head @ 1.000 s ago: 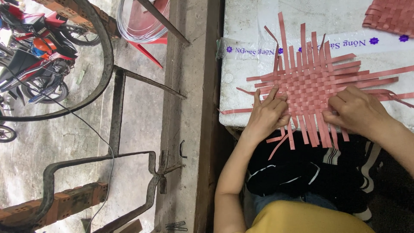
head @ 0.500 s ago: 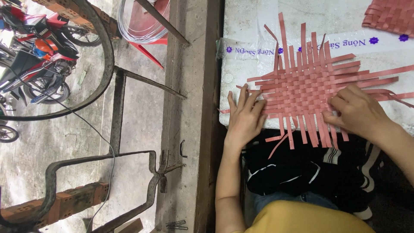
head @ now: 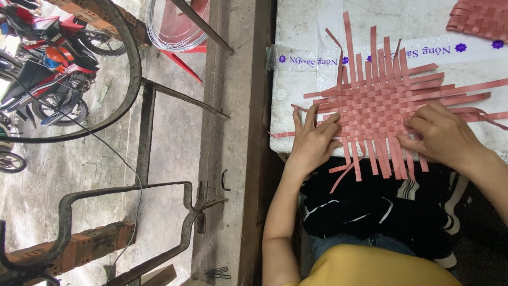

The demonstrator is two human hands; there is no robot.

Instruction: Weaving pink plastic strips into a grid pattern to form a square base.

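Observation:
A flat mat woven from pink plastic strips (head: 386,103) lies on a white foam board (head: 307,32), loose strip ends sticking out on every side. My left hand (head: 315,140) rests at the mat's left near corner, fingers spread and pressing on loose strip ends there. My right hand (head: 442,135) lies on the near right part of the weave, fingers bent and pinching at the strips. Several strip ends hang over the board's near edge above my lap.
A second woven pink piece (head: 481,18) lies at the board's far right corner. A concrete ledge (head: 233,132) runs left of the board. Beyond it stand a metal frame (head: 143,137), a wire coil (head: 174,32), bricks and parked motorbikes (head: 47,79).
My left hand slid left from the woven area to the mat's left corner and spread its fingers over the loose ends. My right hand stayed in place.

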